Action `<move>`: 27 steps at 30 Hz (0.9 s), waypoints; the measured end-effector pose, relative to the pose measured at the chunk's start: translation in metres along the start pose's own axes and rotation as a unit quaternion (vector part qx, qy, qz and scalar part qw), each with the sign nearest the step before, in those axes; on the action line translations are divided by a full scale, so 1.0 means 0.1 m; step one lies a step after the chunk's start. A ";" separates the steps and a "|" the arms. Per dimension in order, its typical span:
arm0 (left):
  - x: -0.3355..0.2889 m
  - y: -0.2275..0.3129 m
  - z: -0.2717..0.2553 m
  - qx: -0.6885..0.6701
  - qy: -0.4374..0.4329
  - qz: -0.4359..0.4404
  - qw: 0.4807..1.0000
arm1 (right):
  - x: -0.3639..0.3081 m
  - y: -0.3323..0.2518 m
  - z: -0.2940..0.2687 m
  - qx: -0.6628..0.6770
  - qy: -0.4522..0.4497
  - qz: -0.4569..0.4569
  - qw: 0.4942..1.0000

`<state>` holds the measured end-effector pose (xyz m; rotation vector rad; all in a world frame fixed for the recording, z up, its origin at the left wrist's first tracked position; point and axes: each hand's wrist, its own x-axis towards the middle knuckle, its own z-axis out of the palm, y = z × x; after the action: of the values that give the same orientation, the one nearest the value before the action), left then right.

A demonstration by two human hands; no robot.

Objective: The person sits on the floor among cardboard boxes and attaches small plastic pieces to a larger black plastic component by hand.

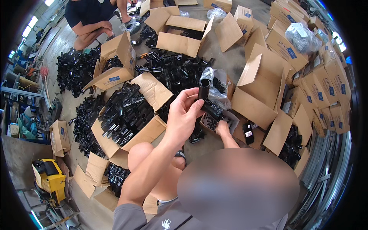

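My left hand [184,115] is raised in the middle of the view. Its fingers and thumb are closed on a black tee-shaped pipe fitting [204,91], one round open end pointing up and another arm slanting down to the right. Just beyond and below it, my right hand [222,128] is at a light-coloured bin [234,122] of small black parts. Those fingers look drawn together, but their tips are hidden, so what they hold does not show. A clear plastic bag [220,90] lies behind the fitting.
Open cartons [149,132] of black fittings surround me, with loose heaps [172,73] between them. An open carton [255,96] and a black phone [248,134] are at right. Stacked cartons [326,84] and metal bars [326,180] line the far right. Another person [88,23] crouches at upper left.
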<state>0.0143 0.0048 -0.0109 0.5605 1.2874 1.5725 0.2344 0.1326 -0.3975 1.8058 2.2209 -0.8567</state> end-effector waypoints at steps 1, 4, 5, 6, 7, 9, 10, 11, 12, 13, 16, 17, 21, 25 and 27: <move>0.01 0.00 0.03 -0.014 0.003 0.019 1.000 | 0.01 0.08 -0.02 0.028 0.015 -0.001 1.000; 0.02 -0.05 0.04 0.005 0.015 0.065 0.998 | -0.04 -0.04 -0.17 0.136 0.123 -0.043 0.982; 0.02 -0.07 0.01 0.008 0.027 0.077 0.997 | -0.12 -0.22 -0.34 0.190 0.135 -0.058 0.971; 0.03 -0.07 -0.04 0.011 0.039 0.080 0.996 | -0.30 -0.54 -0.65 0.241 0.140 -0.076 0.957; 0.03 -0.06 -0.03 0.032 0.052 0.097 0.993 | -0.44 -0.74 -0.97 0.311 0.157 -0.095 0.932; 0.02 -0.07 0.00 0.059 0.078 0.120 0.988 | -0.82 -1.17 -1.62 0.464 0.193 -0.150 0.852; 0.03 -0.04 0.03 0.056 0.088 0.121 0.987 | -1.09 -1.42 -1.94 0.545 0.214 -0.187 0.789; 0.02 -0.04 0.04 0.063 0.095 0.132 0.985 | -1.40 -1.64 -2.21 0.563 0.212 -0.201 0.773; 0.02 -0.03 0.05 0.069 0.100 0.144 0.982 | -1.65 -1.84 -2.42 0.581 0.212 -0.216 0.756; 0.01 -0.02 0.07 0.067 0.096 0.143 0.983 | -1.83 -1.98 -2.51 0.578 0.213 -0.253 0.746; 0.04 -0.01 0.11 0.075 0.106 0.171 0.977 | -2.03 -2.21 -2.53 0.500 0.280 -0.356 0.738; 0.06 -0.03 0.10 0.071 0.107 0.193 0.973 | -2.04 -2.22 -2.56 0.452 0.319 -0.357 0.753; 0.01 0.02 0.16 0.064 0.120 0.212 0.968 | -1.99 -2.31 -2.65 0.370 0.393 -0.371 0.756; -0.01 0.03 0.13 0.065 0.114 0.222 0.966 | -1.97 -2.43 -2.58 0.390 0.381 -0.355 0.759; -0.03 0.05 0.14 0.062 0.116 0.227 0.965 | -1.97 -2.47 -2.55 0.432 0.356 -0.333 0.759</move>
<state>0.0249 0.0085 -0.0015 0.8126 1.5149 1.9898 0.1132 0.0693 -0.0147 1.8096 3.4888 -1.8228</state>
